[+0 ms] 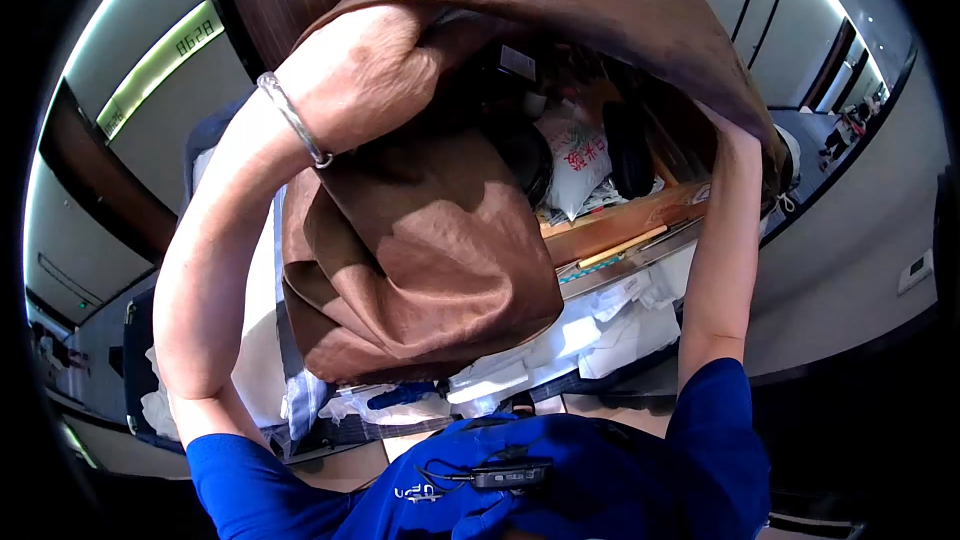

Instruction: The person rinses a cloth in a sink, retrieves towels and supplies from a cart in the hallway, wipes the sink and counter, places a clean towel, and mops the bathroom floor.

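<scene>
Blue short sleeves (715,415) are being worn on both bare arms, which are being raised around a large brown cover (430,260). Its upper edge is being held up in an arch by the left hand (385,65) and the right hand (738,135), while its lower part is being left hanging in folds between the forearms. Fingers are being hidden by the cover on both sides, so how tightly either grip is being closed cannot be told. Beneath the arch, a white bag with red printing (578,158) is being exposed beside dark objects (628,150), behind a wooden edge (620,225). Along that edge a yellow stick (622,247) is being supported, and white cloths (610,335) are being kept lower down.
</scene>
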{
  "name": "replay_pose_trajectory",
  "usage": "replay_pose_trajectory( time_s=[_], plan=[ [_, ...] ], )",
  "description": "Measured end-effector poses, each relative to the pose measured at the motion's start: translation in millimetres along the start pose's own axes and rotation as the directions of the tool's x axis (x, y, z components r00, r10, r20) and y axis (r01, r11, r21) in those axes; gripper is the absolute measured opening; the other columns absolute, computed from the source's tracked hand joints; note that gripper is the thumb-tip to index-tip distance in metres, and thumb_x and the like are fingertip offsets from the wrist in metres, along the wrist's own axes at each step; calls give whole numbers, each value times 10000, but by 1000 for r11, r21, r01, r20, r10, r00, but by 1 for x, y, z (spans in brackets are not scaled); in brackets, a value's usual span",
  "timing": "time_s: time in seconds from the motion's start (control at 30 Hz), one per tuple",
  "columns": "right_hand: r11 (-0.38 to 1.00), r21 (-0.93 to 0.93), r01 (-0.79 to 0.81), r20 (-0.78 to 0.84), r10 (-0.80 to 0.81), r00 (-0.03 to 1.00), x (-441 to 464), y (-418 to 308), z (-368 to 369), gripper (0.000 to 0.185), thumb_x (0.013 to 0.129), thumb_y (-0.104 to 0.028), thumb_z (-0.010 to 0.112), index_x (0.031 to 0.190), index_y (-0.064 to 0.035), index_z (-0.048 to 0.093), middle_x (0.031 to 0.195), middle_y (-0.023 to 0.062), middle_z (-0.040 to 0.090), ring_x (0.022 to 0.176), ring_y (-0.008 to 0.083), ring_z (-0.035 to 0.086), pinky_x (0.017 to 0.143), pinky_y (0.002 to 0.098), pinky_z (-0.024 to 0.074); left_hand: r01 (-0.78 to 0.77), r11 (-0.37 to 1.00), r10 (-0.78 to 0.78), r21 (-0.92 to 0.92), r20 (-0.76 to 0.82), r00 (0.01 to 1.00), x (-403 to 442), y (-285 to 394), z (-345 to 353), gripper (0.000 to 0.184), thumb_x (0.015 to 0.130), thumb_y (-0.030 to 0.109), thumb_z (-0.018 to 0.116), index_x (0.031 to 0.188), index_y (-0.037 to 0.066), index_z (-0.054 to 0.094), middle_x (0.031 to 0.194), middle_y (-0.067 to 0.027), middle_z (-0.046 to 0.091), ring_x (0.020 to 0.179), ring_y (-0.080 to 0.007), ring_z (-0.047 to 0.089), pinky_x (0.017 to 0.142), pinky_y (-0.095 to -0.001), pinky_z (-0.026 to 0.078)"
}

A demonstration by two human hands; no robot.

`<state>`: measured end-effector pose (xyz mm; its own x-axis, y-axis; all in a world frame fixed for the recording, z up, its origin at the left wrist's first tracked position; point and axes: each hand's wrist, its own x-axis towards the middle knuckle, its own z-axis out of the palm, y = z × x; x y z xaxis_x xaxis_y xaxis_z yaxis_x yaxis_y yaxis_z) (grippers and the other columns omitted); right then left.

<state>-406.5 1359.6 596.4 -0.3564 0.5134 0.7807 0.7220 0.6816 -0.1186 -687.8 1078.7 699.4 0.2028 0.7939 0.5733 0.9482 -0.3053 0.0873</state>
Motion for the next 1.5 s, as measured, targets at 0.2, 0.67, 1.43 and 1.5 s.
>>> replay_pose_trajectory(
  time_s=[0.2, 0.67, 1.43, 1.5],
  plan=[
    [929, 369, 23, 270, -130, 954, -6, -63, -39, 440, 835, -260, 626, 1209, -61, 506, 1233, 116, 519, 1128, 231, 489, 949, 325, 389, 487, 779, -371, -395, 337, 866, -6, 20, -18, 289, 872, 190, 521, 1120, 65, 598, 831, -85, 626, 700, -148, 585, 644, -268, 497],
    [539, 826, -165, 556, -730, 397, -70, -142, -63, 292, 843, -283, 619, 1032, -62, 594, 1048, 81, 606, 943, 219, 565, 819, 320, 445, 306, 788, -116, -534, 360, 926, -186, 71, -43, 392, 727, 59, 643, 1090, -46, 536, 881, -148, 615, 750, -278, 620, 679, -312, 503],
    [398, 782, 479, 207, -892, 402, -163, -550, -70, 410, 718, -240, 617, 1009, 46, 576, 1041, 227, 537, 1035, 385, 483, 813, 482, 375, -393, 39, 109, -919, -387, 916, -484, -53, -131, 949, 799, 176, 697, 1399, -64, 1, 713, -95, 641, 661, -215, 640, 621, -291, 493],
    [383, 754, 533, 160, -895, 417, -174, -553, -73, 541, 747, -189, 562, 1210, 69, 455, 1286, 286, 386, 1163, 463, 403, 851, 546, 382, -447, 215, -208, -868, -488, 848, -513, -16, -120, 1100, 797, 297, 702, 1372, -42, -173, 764, -75, 659, 759, -239, 657, 743, -349, 495]
  ],
)
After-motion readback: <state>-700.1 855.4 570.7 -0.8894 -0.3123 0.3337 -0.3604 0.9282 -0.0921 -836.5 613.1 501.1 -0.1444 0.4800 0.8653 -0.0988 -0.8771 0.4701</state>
